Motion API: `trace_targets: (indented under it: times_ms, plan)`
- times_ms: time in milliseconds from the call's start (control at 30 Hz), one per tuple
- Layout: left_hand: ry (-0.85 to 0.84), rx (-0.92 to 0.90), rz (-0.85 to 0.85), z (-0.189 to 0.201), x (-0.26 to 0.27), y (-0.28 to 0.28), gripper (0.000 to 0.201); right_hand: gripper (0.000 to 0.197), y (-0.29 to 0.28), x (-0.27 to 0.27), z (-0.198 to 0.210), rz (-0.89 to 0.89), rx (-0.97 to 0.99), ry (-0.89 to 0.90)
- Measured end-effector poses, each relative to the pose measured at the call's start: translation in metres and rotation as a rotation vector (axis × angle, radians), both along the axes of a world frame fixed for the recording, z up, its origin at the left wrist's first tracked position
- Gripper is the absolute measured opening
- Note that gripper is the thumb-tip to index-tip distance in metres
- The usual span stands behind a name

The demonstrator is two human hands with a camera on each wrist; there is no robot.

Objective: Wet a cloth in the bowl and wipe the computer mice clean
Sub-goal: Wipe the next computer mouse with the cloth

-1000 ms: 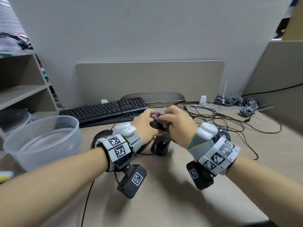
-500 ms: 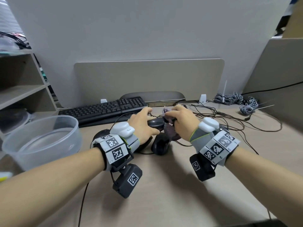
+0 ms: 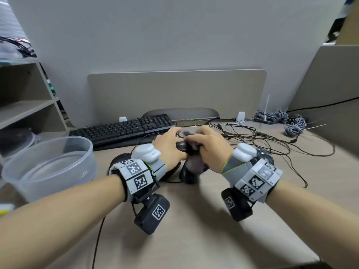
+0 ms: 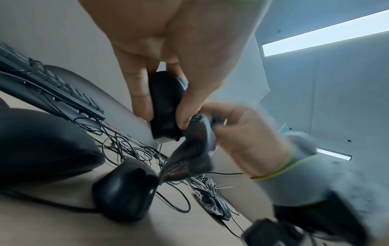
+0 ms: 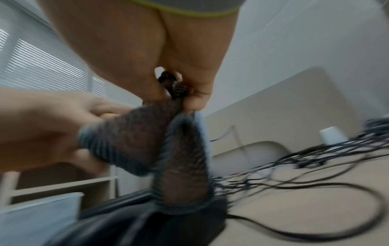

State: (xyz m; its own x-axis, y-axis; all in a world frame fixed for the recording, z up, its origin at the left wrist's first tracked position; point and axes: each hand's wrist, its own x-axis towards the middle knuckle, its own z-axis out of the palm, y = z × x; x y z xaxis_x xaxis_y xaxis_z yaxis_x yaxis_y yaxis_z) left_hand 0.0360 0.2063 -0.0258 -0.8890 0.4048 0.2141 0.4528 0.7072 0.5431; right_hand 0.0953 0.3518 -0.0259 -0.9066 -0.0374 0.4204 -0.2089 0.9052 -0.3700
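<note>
My left hand (image 3: 174, 137) (image 4: 163, 114) grips a small black mouse (image 3: 181, 146) (image 4: 164, 99) by its sides, lifted above the desk. My right hand (image 3: 202, 139) (image 5: 181, 99) pinches a dark grey cloth (image 3: 194, 164) (image 4: 189, 158) (image 5: 147, 141) and presses it against that mouse; the cloth's loose end hangs down. A second black mouse (image 3: 187, 175) (image 4: 126, 189) lies on the desk right under the cloth. A larger black mouse (image 3: 116, 164) (image 4: 42, 146) sits beneath my left wrist. A clear plastic bowl (image 3: 58, 177) with water stands at the left.
A black keyboard (image 3: 124, 129) lies behind the hands. Tangled black cables (image 3: 262, 136) spread across the desk at right, with grey coiled cables (image 3: 281, 117) farther back. Another mouse (image 3: 266, 154) (image 4: 212, 201) lies by my right wrist. Shelves (image 3: 23, 105) stand at the left.
My right hand has rubbed the cloth along the held mouse, drawing off to the right and then coming back over it. My left hand has kept its grip.
</note>
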Motion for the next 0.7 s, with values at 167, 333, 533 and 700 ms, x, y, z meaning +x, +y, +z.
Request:
trace_targets:
  times_ms: [167,333,533,700]
  plan:
    - [0.002,0.017,-0.006,0.002,0.0,0.002,0.067,0.033,-0.007,0.004,0.001,-0.048,0.05,0.013]
    - [-0.013,0.01,-0.008,0.0,0.001,0.0,0.071,0.041,0.013,0.0,0.004,-0.119,0.019,-0.001]
    - [-0.006,0.03,-0.02,0.005,0.005,0.007,0.055,0.043,-0.016,0.005,0.003,0.044,0.076,0.011]
    - [-0.074,0.093,-0.031,0.003,0.006,-0.002,0.071,0.055,0.015,0.006,0.001,-0.123,0.039,-0.028]
